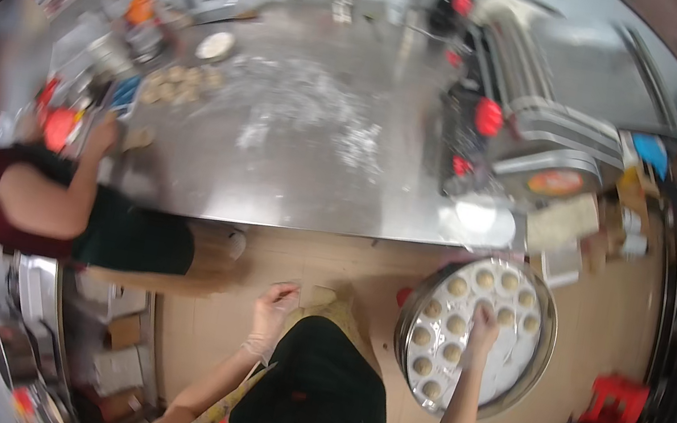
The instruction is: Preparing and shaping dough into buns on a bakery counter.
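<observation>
A large round steamer tray with a metal rim stands low at my right. Pale round dough balls sit in it, spaced apart on white liners. Over its middle, my right hand reaches down with its fingers closed at one dough ball, which they partly cover. My left hand is raised in front of my dark apron, away from the tray. Its fingers curl together, and whatever may be inside them is hidden.
A floured steel table spans the far side, with dough pieces at its left. A co-worker stands there. A machine with red knobs is at the right. A red crate and shelving flank the tiled floor.
</observation>
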The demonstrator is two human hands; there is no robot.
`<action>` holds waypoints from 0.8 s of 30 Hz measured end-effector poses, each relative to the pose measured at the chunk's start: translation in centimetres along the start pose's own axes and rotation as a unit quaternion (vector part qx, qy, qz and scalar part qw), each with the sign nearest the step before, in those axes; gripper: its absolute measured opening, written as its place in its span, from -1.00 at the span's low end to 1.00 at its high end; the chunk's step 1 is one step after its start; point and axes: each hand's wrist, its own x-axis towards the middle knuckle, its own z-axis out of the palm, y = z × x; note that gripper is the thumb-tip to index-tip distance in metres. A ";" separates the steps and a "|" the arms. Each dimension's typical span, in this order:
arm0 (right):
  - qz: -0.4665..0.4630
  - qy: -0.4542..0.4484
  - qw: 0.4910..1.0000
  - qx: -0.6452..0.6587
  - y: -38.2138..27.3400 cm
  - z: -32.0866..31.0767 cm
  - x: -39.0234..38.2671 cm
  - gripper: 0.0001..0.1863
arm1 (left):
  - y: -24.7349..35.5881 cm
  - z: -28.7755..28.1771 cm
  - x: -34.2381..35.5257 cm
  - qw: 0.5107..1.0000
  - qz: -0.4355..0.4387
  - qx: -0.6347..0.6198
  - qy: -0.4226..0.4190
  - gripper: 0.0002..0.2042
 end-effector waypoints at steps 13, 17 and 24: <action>0.208 -0.273 0.936 0.077 -4.2 7.5 -12.1 -0.64 | 6.6 -12.8 20.7 0.954 0.178 0.239 -0.019 -0.22; 0.222 -0.200 0.945 0.136 -13.8 13.2 -11.0 -0.68 | 9.5 -15.9 34.9 0.950 0.191 0.225 0.102 0.01; 0.196 -0.263 0.938 0.110 -24.0 23.8 -11.7 -0.68 | 8.5 -19.8 53.5 0.963 0.136 0.210 0.101 0.07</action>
